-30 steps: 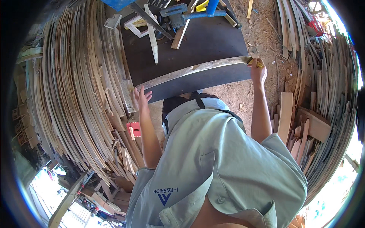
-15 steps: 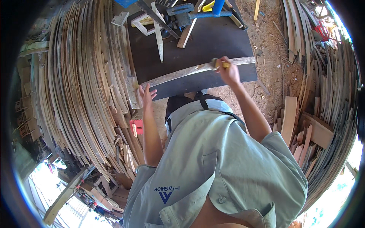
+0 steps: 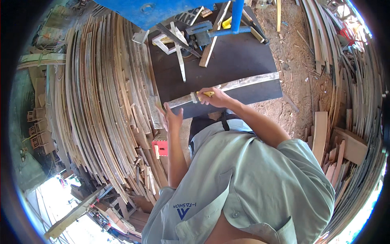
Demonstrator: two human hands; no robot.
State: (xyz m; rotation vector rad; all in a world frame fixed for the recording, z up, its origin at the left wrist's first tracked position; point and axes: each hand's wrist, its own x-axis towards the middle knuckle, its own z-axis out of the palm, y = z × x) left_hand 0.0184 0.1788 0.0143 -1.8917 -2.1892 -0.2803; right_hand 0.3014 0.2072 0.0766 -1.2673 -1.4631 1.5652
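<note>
A long pale wooden strip point(image 3: 252, 81) lies along the near part of the dark tabletop point(image 3: 215, 53). My right hand point(image 3: 213, 97) is closed on the yellow handle of a brush point(image 3: 193, 97), whose pale bristles are at the left half of the strip, slightly blurred. My left hand point(image 3: 172, 116) is at the strip's left end with fingers apart, touching or very near it. Whether it bears on the strip is unclear.
Above are a blue metal machine point(image 3: 140, 12), wooden pieces point(image 3: 208, 53) and tools on the tabletop. Tall stacks of boards point(image 3: 101, 101) stand at left and right point(image 3: 349, 101). A red plastic stool point(image 3: 160, 148) sits low left, and scraps litter the floor point(image 3: 300, 89).
My right hand has swept the brush leftward along the strip from its right end to near the left end. My left hand stays by that end. The view has shifted, showing more of the blue machine.
</note>
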